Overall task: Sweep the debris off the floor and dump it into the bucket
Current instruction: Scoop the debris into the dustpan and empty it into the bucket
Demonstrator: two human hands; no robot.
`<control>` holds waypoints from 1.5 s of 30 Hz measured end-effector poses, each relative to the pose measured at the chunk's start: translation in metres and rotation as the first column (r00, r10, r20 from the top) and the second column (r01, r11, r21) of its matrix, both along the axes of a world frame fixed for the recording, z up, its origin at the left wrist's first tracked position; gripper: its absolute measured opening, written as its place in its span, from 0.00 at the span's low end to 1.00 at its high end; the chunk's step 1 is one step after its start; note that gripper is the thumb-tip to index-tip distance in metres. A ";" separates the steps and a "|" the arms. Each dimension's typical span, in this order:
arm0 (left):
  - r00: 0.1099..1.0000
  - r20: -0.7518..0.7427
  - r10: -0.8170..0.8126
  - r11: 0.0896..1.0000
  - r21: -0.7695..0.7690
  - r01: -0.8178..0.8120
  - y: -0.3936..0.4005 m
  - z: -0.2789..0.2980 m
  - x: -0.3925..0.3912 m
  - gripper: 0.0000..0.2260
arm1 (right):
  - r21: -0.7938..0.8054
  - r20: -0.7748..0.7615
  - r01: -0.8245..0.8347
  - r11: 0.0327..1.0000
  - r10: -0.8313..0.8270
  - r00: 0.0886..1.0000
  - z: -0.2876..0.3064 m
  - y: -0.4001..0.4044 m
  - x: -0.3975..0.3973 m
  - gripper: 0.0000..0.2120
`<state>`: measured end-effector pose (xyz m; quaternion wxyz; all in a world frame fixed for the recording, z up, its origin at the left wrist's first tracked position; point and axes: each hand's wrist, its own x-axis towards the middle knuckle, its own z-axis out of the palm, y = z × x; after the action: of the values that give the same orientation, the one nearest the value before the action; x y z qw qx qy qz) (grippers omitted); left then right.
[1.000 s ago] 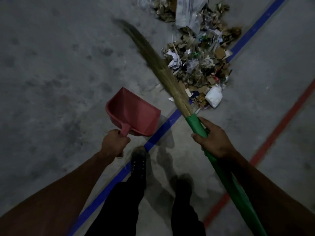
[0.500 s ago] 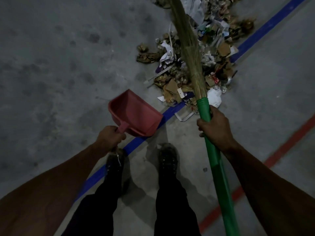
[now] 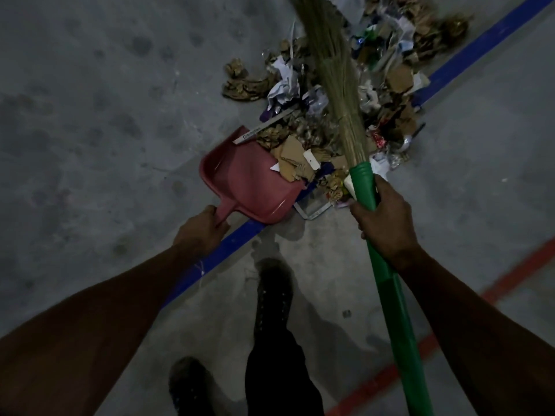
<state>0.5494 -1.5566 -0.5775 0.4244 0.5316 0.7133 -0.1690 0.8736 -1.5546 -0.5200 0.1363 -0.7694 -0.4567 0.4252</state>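
Debris (image 3: pixel 345 94) lies in a loose heap on the concrete floor (image 3: pixel 90 115), forward of both hands and slightly toward the right, straddling a blue floor line (image 3: pixel 468 52). Left hand (image 3: pixel 201 232): fingers curled round the handle of a red dustpan (image 3: pixel 249 187), holding it low with the open mouth facing the heap; a few cardboard scraps already rest on the pan lip. Right hand (image 3: pixel 383 220): closed round the green handle of a broom (image 3: pixel 387 277), just below the point where the straw bristles (image 3: pixel 333 67) are bound in. The broom's long axis runs from lower right up to the top centre, so the bristles lie across the heap with their tips on its far side (the tips themselves run out of view at the top edge). The relation that governs the coming stroke: heap between bristles and pan, pan mouth at the near-left edge of the heap, broom hand nearer the heap's right edge. Judgement: a pull of the bristles toward the pan should carry material in; scraps at the outer left of the heap may miss the mouth. A pale strip (image 3: pixel 267 129) lying across the pan's far corner bears printing, seemingly starting "Cro", not reliably legible. No bucket is in view. A red floor line (image 3: pixel 495 286) runs at lower right, and a dark shoe (image 3: pixel 274 283) stands between the two lines.
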 end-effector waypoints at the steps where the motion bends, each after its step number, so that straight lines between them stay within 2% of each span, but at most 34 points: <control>1: 1.000 0.000 -0.002 1.000 0.010 0.002 0.005 -0.003 0.004 0.14 | 0.008 0.027 -0.025 1.000 0.025 0.999 0.000 0.006 0.002 0.19; 4: 1.000 -0.004 -0.019 0.999 0.050 0.019 0.024 -0.013 0.016 0.13 | 0.036 0.113 -0.089 0.995 0.085 0.990 -0.004 0.029 0.011 0.19; 8: 0.999 0.003 -0.054 0.992 0.116 0.053 0.049 -0.021 0.029 0.11 | -0.027 0.224 -0.168 0.985 0.170 0.960 -0.011 0.059 0.024 0.26; 11: 0.996 0.001 -0.090 0.986 0.140 0.089 0.066 -0.022 0.036 0.12 | -0.120 0.237 -0.203 0.972 0.227 0.945 -0.016 0.063 0.025 0.27; 14: 0.993 0.018 -0.114 0.985 0.131 0.110 0.081 -0.022 0.043 0.12 | -0.144 0.236 -0.256 0.956 0.285 0.929 -0.022 0.048 0.017 0.24; 18: 0.989 0.015 -0.150 0.976 0.160 0.146 0.088 -0.021 0.051 0.15 | -0.135 0.166 -0.233 0.963 0.254 0.953 -0.020 0.016 0.002 0.26; 22: 0.979 -0.081 -0.189 0.958 0.204 0.202 0.083 -0.019 0.049 0.17 | -0.064 0.132 -0.226 0.972 0.233 0.964 -0.005 -0.003 0.004 0.27; 25: 0.971 -0.127 -0.203 0.946 0.228 0.228 0.082 -0.018 0.046 0.17 | 0.029 0.172 -0.125 0.992 0.118 0.978 0.008 -0.004 0.014 0.29; 28: 0.967 -0.114 -0.227 0.922 0.295 0.251 0.081 -0.021 0.039 0.14 | 0.100 0.136 0.015 0.995 -0.028 0.990 0.012 0.005 0.026 0.26; 30: 0.960 -0.107 -0.258 0.901 0.333 0.279 0.081 -0.029 0.032 0.14 | 0.104 0.135 0.081 0.991 -0.095 0.986 0.004 0.015 0.037 0.23; 32: 0.952 -0.104 -0.289 0.878 0.368 0.307 0.082 -0.040 0.023 0.14 | 0.068 0.198 0.113 0.991 -0.125 0.972 -0.011 0.024 0.050 0.20; 37: 0.925 -0.122 -0.360 0.767 0.525 0.368 0.096 -0.069 0.006 0.13 | -0.042 0.299 0.134 0.990 -0.115 0.947 -0.052 0.030 0.064 0.13; 39: 0.914 -0.135 -0.382 0.730 0.563 0.387 0.103 -0.079 0.001 0.13 | -0.072 0.309 0.077 0.994 -0.051 0.950 -0.070 0.023 0.057 0.15; 42: 0.901 -0.130 -0.414 0.710 0.574 0.409 0.113 -0.092 -0.004 0.13 | -0.046 0.317 -0.011 0.999 0.025 0.948 -0.096 0.005 0.033 0.18; 45: 0.894 -0.134 -0.427 0.674 0.612 0.413 0.124 -0.104 -0.005 0.14 | 0.040 0.268 -0.016 0.999 0.005 0.964 -0.121 -0.017 0.011 0.20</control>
<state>0.5440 -1.4326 -0.6814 0.1803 0.7927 0.5823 -0.0097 0.8841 -1.5719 -0.6409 0.0875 -0.8143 -0.4838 0.3084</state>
